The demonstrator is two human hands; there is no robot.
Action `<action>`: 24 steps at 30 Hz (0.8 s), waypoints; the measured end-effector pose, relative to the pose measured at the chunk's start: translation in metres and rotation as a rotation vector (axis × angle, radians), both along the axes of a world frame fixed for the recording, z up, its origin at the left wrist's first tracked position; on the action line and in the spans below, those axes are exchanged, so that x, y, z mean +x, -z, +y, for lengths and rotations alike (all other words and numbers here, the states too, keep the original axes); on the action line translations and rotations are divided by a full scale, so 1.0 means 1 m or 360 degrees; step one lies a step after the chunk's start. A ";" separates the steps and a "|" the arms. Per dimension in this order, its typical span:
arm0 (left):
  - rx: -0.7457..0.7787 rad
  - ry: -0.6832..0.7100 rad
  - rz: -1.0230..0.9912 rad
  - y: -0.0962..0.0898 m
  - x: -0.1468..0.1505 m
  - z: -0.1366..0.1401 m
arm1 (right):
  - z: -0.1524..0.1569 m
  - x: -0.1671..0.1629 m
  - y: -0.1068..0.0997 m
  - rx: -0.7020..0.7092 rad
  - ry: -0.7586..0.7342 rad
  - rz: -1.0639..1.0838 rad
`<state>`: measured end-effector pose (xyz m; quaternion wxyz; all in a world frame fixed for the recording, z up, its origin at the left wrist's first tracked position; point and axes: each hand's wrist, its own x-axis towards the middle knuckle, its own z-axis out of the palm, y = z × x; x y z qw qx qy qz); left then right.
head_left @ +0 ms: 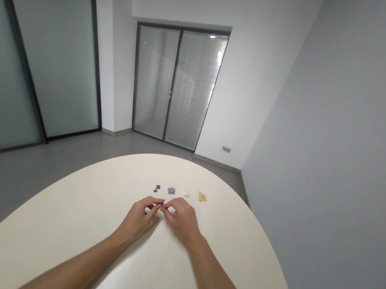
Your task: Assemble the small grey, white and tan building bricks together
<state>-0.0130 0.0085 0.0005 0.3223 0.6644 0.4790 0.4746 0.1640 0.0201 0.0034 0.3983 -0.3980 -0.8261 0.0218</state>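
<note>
Over the middle of the round table, my left hand (140, 214) and my right hand (183, 218) meet at their fingertips. Between them is a small dark piece (162, 205), pinched by both hands and mostly covered by the fingers; its exact kind is too small to make out. Just beyond the hands lies a row of small parts: black pieces (157, 187), a little grey-blue pile (171, 190), white pieces (186, 194) and yellow-tan pieces (202, 197).
The pale round table (65, 232) has a curved edge, with grey floor (1, 173) beyond it. A plain wall (347, 139) stands close on the right. Glass doors (172, 87) are at the back, and frosted panels (48, 43) run along the left.
</note>
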 end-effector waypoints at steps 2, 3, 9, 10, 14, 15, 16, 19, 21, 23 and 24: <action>0.0002 -0.0007 0.0000 0.000 0.000 0.000 | 0.000 0.000 0.000 -0.0008 -0.0016 0.0010; 0.0000 -0.0006 -0.0002 0.000 0.000 0.000 | -0.001 0.000 0.000 -0.0013 -0.0017 0.0021; -0.0037 0.0001 0.0007 -0.003 -0.001 -0.002 | -0.003 0.000 -0.003 -0.0056 0.0007 0.0016; -0.0034 -0.0007 0.0007 -0.003 -0.001 -0.002 | -0.003 0.000 -0.003 -0.0062 0.0003 0.0010; -0.0037 -0.0016 -0.0005 -0.004 -0.001 -0.003 | -0.005 0.000 -0.005 -0.0079 0.0008 0.0004; -0.0041 -0.0010 -0.0009 -0.004 -0.001 -0.003 | -0.005 0.000 -0.006 -0.0081 0.0013 0.0004; -0.0046 -0.0001 -0.0014 -0.005 0.000 -0.003 | -0.005 0.000 -0.006 -0.0081 0.0018 0.0003; -0.0047 0.0031 -0.0022 -0.005 0.000 -0.003 | -0.004 0.000 -0.007 -0.0076 0.0033 -0.0009; -0.0047 0.0049 -0.0023 -0.006 0.001 -0.004 | -0.004 0.000 -0.007 -0.0061 0.0032 -0.0012; -0.0053 0.0057 -0.0026 -0.006 0.001 -0.005 | -0.004 0.000 -0.006 -0.0057 0.0026 -0.0010; -0.0056 0.0059 -0.0031 -0.007 0.001 -0.005 | -0.003 0.000 -0.005 -0.0058 0.0026 -0.0007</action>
